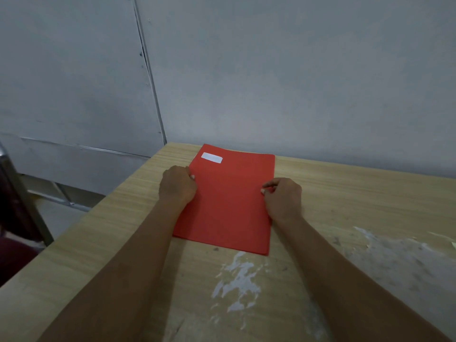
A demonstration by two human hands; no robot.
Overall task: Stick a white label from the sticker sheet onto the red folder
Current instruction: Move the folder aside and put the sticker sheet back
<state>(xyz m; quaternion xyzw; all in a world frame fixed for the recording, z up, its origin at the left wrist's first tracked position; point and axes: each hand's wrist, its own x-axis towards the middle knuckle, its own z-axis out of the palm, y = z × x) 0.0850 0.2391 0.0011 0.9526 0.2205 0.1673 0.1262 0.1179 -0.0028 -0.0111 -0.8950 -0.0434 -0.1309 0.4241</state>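
A red folder (229, 201) lies flat on the wooden table (345, 193), close to the back wall. A small white label (211, 157) is stuck near its far left corner. My left hand (176, 185) grips the folder's left edge, fingers curled on it. My right hand (282, 197) holds the right edge the same way. The sticker sheet is not in view.
A grey panelled wall (271, 82) stands right behind the table. White worn patches (239, 280) mark the table's near surface. A metal chair frame (22, 193) with a dark seat stands off the table's left edge. A pale scrap (453, 244) shows at the far right.
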